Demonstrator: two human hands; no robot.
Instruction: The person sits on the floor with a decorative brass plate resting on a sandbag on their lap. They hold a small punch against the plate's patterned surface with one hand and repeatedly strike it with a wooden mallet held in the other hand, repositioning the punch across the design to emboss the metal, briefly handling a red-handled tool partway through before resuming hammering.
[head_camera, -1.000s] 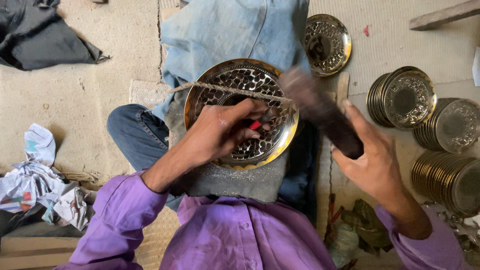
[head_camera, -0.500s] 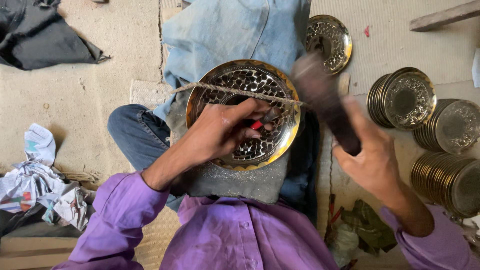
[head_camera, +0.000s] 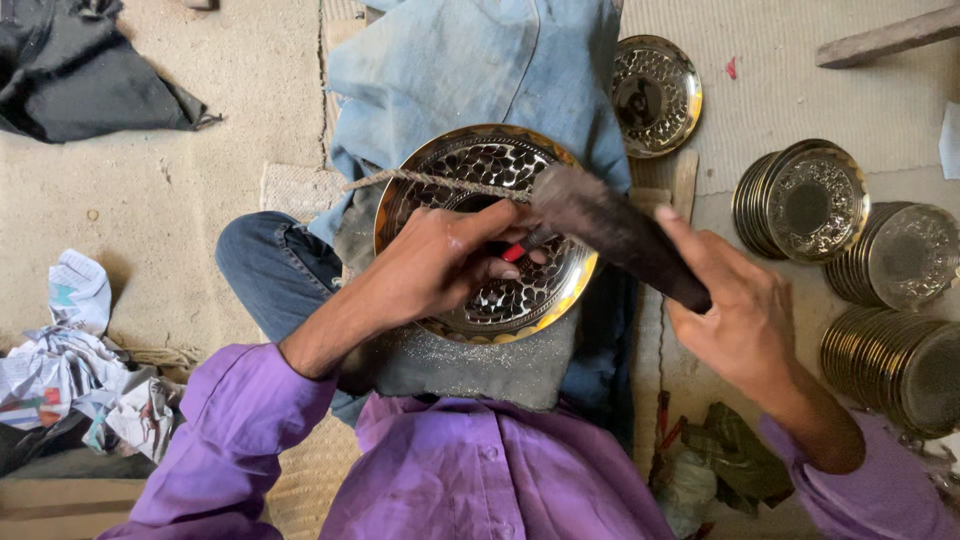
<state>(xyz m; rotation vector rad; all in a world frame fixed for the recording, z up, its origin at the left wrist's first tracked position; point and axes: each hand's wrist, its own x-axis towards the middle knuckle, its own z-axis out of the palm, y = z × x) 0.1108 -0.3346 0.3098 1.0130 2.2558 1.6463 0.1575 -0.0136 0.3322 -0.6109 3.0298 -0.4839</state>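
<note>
A round brass plate with pierced pattern lies flat on grey cloth. On the plate stands a red-tipped punch; a dark mallet slants over its right rim.

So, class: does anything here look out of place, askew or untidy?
Mostly orderly: the plate stacks stand neat. The odd spots are the crumpled paper heaped at the left edge, the dark cloth tossed top left, and one patterned plate lying alone, apart from the stacks.

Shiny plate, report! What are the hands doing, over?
Left hand pins red-tipped punch on brass plate. Right hand holds dark mallet above it. Rope crosses plate.
</note>
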